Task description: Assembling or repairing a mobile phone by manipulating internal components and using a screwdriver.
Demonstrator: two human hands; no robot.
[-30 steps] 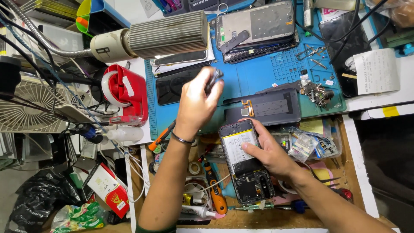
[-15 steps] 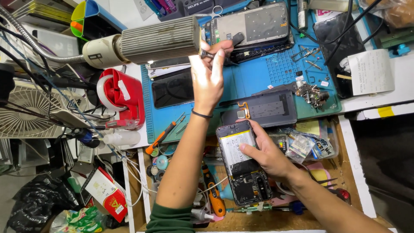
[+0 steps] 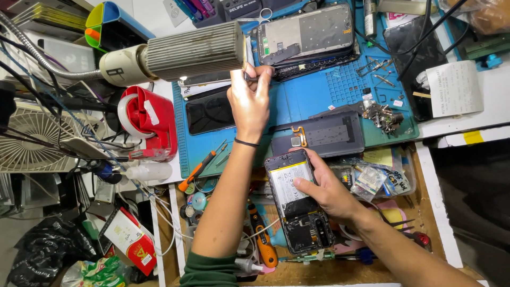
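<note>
Pinching a small tool (image 3: 254, 76), left hand (image 3: 248, 101) hovers over the blue mat (image 3: 313, 98). Right hand (image 3: 325, 191) presses 1 opened phone (image 3: 297, 199) flat, fingers spread, at the cluttered wooden table's (image 3: 430, 212) near edge.

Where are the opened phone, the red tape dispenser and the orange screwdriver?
opened phone (image 3: 289, 183): head view, on its pale battery.
red tape dispenser (image 3: 154, 119): head view, on its red body.
orange screwdriver (image 3: 197, 171): head view, on its orange handle.

Bright even overhead light, soft shadows, sharp focus, slight wide-angle edge distortion
</note>
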